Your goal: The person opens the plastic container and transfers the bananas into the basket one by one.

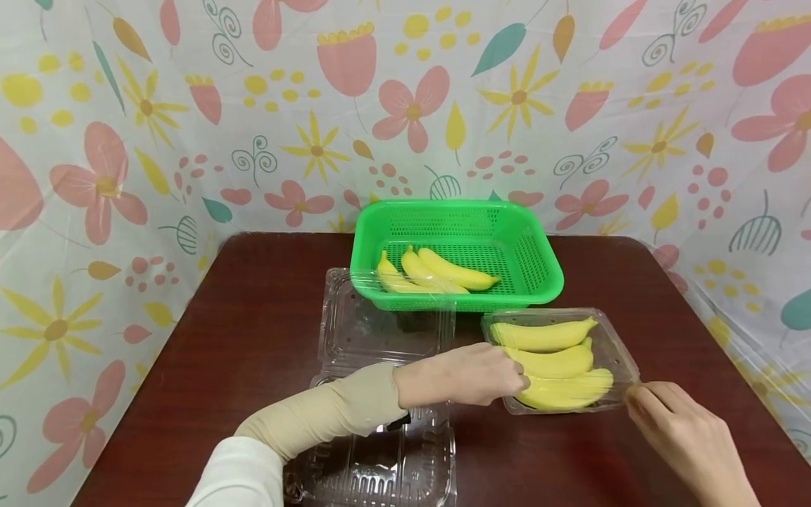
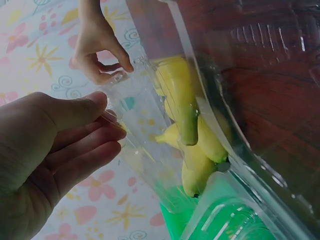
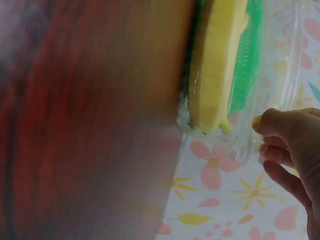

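Note:
A clear plastic clamshell box (image 1: 619, 355) holds several yellow bananas (image 1: 550, 362) on the right of the table, in front of the basket. My left hand (image 1: 484, 373) pinches the near left side of its rim between thumb and fingers; in the left wrist view the thumb (image 2: 82, 112) presses on the plastic edge. At the near right corner my right hand (image 1: 687, 429) pinches the same rim, and the right wrist view shows its thumb (image 3: 272, 122) on the edge. Whether the lid is fully latched cannot be told.
Behind the box stands a green perforated basket (image 1: 551, 274) with several bananas (image 1: 456, 270) in it. A second clear clamshell (image 1: 383, 317) lies unfolded, partly under my left forearm and overlapping the basket's front. A floral cloth (image 1: 405, 84) hangs behind the dark red table (image 1: 241, 338).

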A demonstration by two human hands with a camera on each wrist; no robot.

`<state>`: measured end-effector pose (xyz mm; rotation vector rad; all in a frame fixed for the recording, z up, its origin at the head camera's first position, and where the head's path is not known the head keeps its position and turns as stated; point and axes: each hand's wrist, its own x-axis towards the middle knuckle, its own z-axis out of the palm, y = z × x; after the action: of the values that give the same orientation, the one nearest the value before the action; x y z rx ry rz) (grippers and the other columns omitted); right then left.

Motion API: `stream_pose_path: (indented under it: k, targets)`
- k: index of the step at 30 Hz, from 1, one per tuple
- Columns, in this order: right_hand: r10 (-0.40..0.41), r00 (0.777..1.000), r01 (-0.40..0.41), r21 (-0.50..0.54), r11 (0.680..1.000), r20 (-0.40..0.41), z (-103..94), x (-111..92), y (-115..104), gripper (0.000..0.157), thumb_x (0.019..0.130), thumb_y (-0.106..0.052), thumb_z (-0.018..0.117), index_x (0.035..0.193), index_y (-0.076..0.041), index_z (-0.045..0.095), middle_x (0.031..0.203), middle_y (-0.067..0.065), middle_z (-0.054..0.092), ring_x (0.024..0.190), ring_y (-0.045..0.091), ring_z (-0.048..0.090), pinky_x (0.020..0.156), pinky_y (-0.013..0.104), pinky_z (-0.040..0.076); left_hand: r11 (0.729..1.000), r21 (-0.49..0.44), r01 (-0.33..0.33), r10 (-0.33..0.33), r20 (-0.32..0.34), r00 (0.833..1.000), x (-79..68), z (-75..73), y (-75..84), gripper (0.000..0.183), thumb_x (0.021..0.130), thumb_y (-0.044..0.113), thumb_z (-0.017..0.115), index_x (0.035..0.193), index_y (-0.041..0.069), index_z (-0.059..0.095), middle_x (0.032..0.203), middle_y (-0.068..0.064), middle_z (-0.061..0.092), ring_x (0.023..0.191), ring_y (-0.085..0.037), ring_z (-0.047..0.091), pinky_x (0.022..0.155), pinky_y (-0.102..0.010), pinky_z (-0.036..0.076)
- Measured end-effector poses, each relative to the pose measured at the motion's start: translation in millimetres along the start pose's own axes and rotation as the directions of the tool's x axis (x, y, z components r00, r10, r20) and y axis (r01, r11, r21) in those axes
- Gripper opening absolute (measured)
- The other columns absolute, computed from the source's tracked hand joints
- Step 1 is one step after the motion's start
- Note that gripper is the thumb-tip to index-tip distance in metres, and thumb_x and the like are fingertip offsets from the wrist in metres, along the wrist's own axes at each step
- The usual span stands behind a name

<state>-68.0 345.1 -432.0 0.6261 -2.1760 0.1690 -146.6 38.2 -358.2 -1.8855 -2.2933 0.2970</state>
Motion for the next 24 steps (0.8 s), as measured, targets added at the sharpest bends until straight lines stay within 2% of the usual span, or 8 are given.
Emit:
stream_pose_path:
  k: [2, 5, 8, 9, 12, 17, 20, 24]
  targets:
    - [0.005, 1.0, -0.005, 0.003, 1.0, -0.016, -0.5, 1, 1, 0.048, 0.102, -0.038, 0.039, 0.076, -0.008, 0.066, 0.078, 0.005, 0.064, 0.075, 0.022, 0.057, 0.069, 0.02, 0.037, 1.0, -0.011, -0.002, 0.002, -0.003, 1.0, -0.8, 0.4, -0.9, 0.025, 0.09, 0.0, 0.052, 0.088, 0.02, 0.066, 0.081, 0.01, 0.062, 0.063, -0.002, 0.049, 0.056, -0.014, 0.046]
    - [0.013, 0.999, -0.012, 0.026, 1.0, -0.041, -1.9, 4, 3, 0.049, 0.101, -0.038, 0.04, 0.075, -0.005, 0.066, 0.077, 0.008, 0.063, 0.075, 0.024, 0.055, 0.083, 0.006, 0.034, 0.999, -0.051, 0.003, -0.004, -0.024, 1.0, -2.4, 1.6, -3.8, 0.025, 0.093, 0.002, 0.049, 0.084, 0.019, 0.064, 0.076, 0.01, 0.056, 0.059, -0.003, 0.038, 0.053, -0.013, 0.041]
    - [0.015, 0.998, -0.011, 0.057, 0.998, -0.061, -4.6, 9, 6, 0.05, 0.101, -0.038, 0.042, 0.074, -0.003, 0.065, 0.077, 0.01, 0.063, 0.076, 0.025, 0.053, 0.098, -0.003, 0.024, 0.995, -0.099, 0.014, -0.019, -0.057, 0.998, -4.6, 0.6, -7.7, 0.025, 0.097, 0.008, 0.047, 0.08, 0.018, 0.061, 0.072, 0.01, 0.05, 0.058, -0.003, 0.034, 0.049, -0.013, 0.036]
    - [0.016, 0.997, -0.011, 0.067, 0.998, -0.069, -5.9, 12, 8, 0.05, 0.101, -0.038, 0.043, 0.075, -0.003, 0.066, 0.077, 0.011, 0.063, 0.076, 0.024, 0.053, 0.1, -0.004, 0.021, 0.993, -0.118, 0.017, -0.025, -0.067, 0.997, -5.4, 0.0, -9.2, 0.025, 0.099, 0.01, 0.047, 0.08, 0.018, 0.062, 0.072, 0.01, 0.05, 0.059, -0.002, 0.034, 0.049, -0.013, 0.035]
    - [0.018, 0.997, -0.012, 0.081, 0.997, -0.075, -11.6, 20, 11, 0.05, 0.1, -0.039, 0.043, 0.075, -0.003, 0.067, 0.077, 0.011, 0.064, 0.078, 0.016, 0.053, 0.098, -0.005, 0.022, 0.988, -0.151, 0.024, -0.039, -0.095, 0.995, -7.9, -2.9, -13.7, 0.023, 0.101, 0.018, 0.048, 0.083, 0.018, 0.063, 0.074, 0.01, 0.053, 0.061, -0.001, 0.041, 0.051, -0.011, 0.038]
    - [0.016, 0.994, -0.003, 0.117, 0.993, -0.105, -21.6, 40, 15, 0.051, 0.1, -0.041, 0.046, 0.077, 0.0, 0.068, 0.077, 0.014, 0.064, 0.093, -0.009, 0.048, 0.097, -0.004, 0.026, 0.981, -0.186, 0.052, -0.075, -0.122, 0.99, -11.9, -11.5, -22.4, 0.017, 0.101, 0.025, 0.052, 0.094, 0.017, 0.066, 0.087, 0.01, 0.064, 0.077, -0.001, 0.057, 0.065, -0.011, 0.048]
    - [0.007, 0.987, 0.017, 0.151, 0.988, -0.158, -24.0, 54, 18, 0.051, 0.099, -0.04, 0.05, 0.078, 0.003, 0.068, 0.075, 0.017, 0.063, 0.104, -0.018, 0.046, 0.098, -0.002, 0.03, 0.969, -0.238, 0.066, -0.103, -0.149, 0.983, -13.7, -17.1, -29.2, 0.015, 0.1, 0.025, 0.053, 0.097, 0.016, 0.065, 0.092, 0.008, 0.066, 0.082, -0.003, 0.059, 0.072, -0.012, 0.049]
    - [0.025, 0.979, 0.018, 0.205, 0.979, -0.204, -24.1, 70, 23, 0.051, 0.097, -0.039, 0.054, 0.079, 0.006, 0.069, 0.075, 0.019, 0.063, 0.11, -0.02, 0.046, 0.097, 0.0, 0.034, 0.932, -0.357, 0.063, -0.153, -0.231, 0.961, -15.0, -20.9, -38.9, 0.012, 0.099, 0.021, 0.056, 0.095, 0.013, 0.064, 0.092, 0.004, 0.067, 0.077, -0.005, 0.055, 0.073, -0.011, 0.046]
